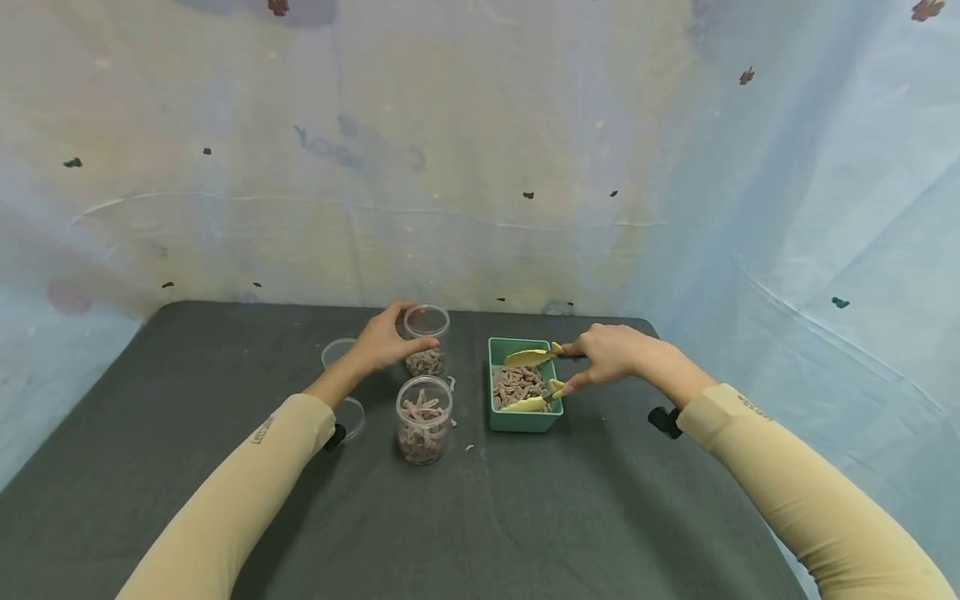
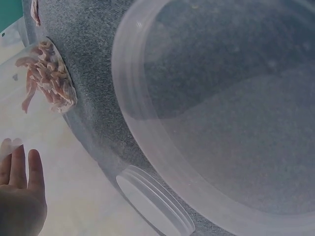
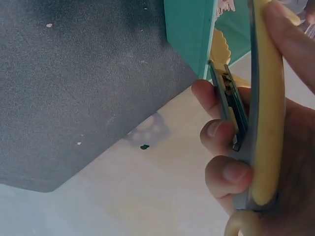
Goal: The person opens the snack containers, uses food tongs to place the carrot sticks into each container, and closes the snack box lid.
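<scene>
My left hand (image 1: pixel 384 337) grips the rear clear jar (image 1: pixel 427 321) near its rim, thumb at the front and fingers on the far side. Brownish-pink meat strips (image 1: pixel 424 362) lie in that jar's lower part. Closer to me stands a second clear jar (image 1: pixel 423 442), also holding meat strips. My right hand (image 1: pixel 609 354) holds yellow-and-grey tongs (image 3: pixel 269 123), with the handles inside its curled fingers. Their two yellow heads stand apart inside a green rectangular container (image 1: pixel 525 422), over more meat strips (image 1: pixel 517 385). Left fingers (image 2: pixel 18 169) show at the edge of the left wrist view.
Two clear round lids lie left of the jars: a far lid (image 1: pixel 333 348) and a near lid (image 1: pixel 352 417), both partly behind the left arm. Small meat scraps (image 1: pixel 469 447) are scattered between jars and container. A dark cloth covers the table (image 1: pixel 525 517); a patterned curtain (image 1: pixel 465 150) hangs behind.
</scene>
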Action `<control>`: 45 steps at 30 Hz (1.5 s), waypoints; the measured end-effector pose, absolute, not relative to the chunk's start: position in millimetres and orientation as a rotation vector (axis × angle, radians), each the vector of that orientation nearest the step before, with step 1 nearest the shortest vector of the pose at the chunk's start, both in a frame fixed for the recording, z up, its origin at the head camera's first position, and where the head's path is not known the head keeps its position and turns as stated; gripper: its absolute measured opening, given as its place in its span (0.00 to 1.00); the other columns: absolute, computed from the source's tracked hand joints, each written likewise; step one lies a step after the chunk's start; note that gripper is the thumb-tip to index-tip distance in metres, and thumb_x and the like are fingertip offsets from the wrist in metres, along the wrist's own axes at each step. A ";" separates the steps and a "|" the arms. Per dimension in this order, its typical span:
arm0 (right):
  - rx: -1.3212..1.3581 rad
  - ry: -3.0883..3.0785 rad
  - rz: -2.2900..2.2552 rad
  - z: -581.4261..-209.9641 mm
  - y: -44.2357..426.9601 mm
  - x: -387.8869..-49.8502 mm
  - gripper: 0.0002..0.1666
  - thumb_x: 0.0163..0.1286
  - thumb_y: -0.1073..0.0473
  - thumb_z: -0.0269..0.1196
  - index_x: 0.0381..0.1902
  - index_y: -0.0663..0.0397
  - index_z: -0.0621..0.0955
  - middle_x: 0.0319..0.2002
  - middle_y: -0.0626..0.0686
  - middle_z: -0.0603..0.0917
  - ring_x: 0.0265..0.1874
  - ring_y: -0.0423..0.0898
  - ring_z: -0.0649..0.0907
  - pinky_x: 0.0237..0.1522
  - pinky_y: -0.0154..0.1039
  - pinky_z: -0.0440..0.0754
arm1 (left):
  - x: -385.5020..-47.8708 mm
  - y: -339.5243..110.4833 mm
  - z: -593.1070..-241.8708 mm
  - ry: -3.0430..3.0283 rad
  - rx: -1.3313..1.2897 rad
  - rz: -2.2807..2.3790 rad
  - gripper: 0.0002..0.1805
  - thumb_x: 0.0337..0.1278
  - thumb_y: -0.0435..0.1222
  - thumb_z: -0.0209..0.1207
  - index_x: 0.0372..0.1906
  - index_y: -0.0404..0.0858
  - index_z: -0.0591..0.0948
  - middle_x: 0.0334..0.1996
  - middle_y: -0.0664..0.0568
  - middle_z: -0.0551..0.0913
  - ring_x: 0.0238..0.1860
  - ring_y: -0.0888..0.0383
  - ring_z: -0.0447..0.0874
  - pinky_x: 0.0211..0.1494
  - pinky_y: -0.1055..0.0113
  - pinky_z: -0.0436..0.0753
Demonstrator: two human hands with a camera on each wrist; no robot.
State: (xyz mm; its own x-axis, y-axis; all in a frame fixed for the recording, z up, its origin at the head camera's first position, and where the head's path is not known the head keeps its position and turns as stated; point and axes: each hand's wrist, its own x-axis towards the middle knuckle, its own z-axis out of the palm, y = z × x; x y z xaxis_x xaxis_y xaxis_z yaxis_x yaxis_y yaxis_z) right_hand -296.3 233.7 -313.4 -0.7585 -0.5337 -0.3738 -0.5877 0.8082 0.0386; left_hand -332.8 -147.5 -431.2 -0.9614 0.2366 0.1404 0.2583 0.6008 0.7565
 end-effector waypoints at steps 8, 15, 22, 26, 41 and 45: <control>-0.936 2.681 0.202 -319.0 239.6 -296.1 0.45 0.67 0.33 0.69 0.69 0.59 0.79 0.53 0.57 0.89 0.43 0.50 0.89 0.45 0.51 0.87 | -332.2 -145.6 -431.7 -2.784 -0.419 -1.345 0.49 0.58 0.60 0.71 0.77 0.42 0.65 0.68 0.42 0.74 0.65 0.40 0.74 0.64 0.42 0.77; -1.019 2.758 0.154 -324.5 247.6 -289.7 0.39 0.68 0.35 0.69 0.65 0.58 0.83 0.46 0.55 0.91 0.33 0.44 0.88 0.33 0.44 0.86 | -333.2 -145.3 -432.4 -2.789 -0.426 -1.336 0.49 0.58 0.62 0.70 0.77 0.42 0.65 0.69 0.43 0.74 0.69 0.40 0.71 0.66 0.40 0.75; -1.046 2.798 0.081 -327.7 252.5 -287.0 0.34 0.69 0.38 0.69 0.63 0.54 0.85 0.45 0.55 0.91 0.24 0.36 0.82 0.26 0.38 0.79 | -333.0 -146.7 -431.2 -2.795 -0.418 -1.329 0.49 0.60 0.60 0.70 0.78 0.42 0.64 0.69 0.42 0.73 0.69 0.40 0.70 0.67 0.40 0.74; -1.050 2.809 0.050 -329.3 255.2 -285.3 0.33 0.70 0.39 0.69 0.64 0.54 0.85 0.47 0.55 0.91 0.21 0.35 0.80 0.25 0.37 0.78 | -333.8 -145.8 -430.5 -2.795 -0.416 -1.330 0.48 0.61 0.59 0.70 0.78 0.42 0.64 0.69 0.43 0.73 0.70 0.40 0.70 0.67 0.40 0.74; -1.049 2.894 -0.071 -339.9 270.1 -271.7 0.30 0.69 0.41 0.70 0.60 0.52 0.87 0.32 0.49 0.91 0.13 0.35 0.71 0.18 0.34 0.65 | -334.6 -144.6 -431.0 -2.808 -0.411 -1.337 0.47 0.61 0.58 0.70 0.77 0.43 0.65 0.69 0.43 0.73 0.70 0.40 0.70 0.68 0.40 0.74; -1.036 2.919 -0.096 -339.7 273.6 -269.1 0.30 0.69 0.41 0.71 0.61 0.53 0.87 0.33 0.48 0.91 0.14 0.35 0.69 0.18 0.34 0.63 | -334.7 -145.6 -431.2 -2.808 -0.418 -1.334 0.47 0.61 0.59 0.70 0.77 0.43 0.64 0.69 0.43 0.73 0.70 0.40 0.70 0.68 0.39 0.73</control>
